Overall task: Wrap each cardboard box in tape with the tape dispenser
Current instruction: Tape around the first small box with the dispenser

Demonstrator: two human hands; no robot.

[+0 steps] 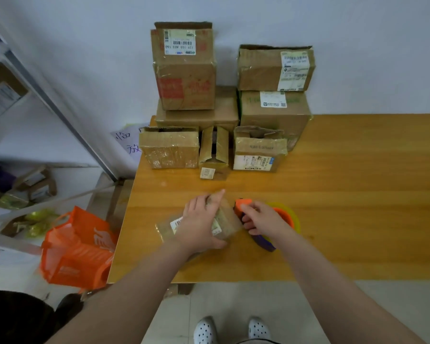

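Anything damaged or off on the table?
Yes. In the front row, the narrow middle box gapes open down its top seam, and the box to its right has a torn, crumpled flap. Nothing spilled.

Left hand [201, 219] covers much of the blurred box [165, 229] (label too).
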